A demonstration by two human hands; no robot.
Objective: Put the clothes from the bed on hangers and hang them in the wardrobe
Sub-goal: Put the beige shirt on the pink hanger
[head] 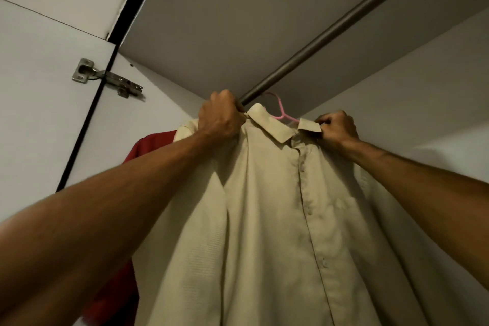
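Gripping the shirt (277,206) beside the rod (330,30), the left hand (222,115) is curled tight. The right hand (337,128) pinches the collar (309,126).

Bare left forearm (100,209), bare right forearm (423,174)

We look from a single head-worn view, tilted steeply upward into the wardrobe (225,21), very near the hanging shirt (264,219), with the rail (330,29) running overhead.
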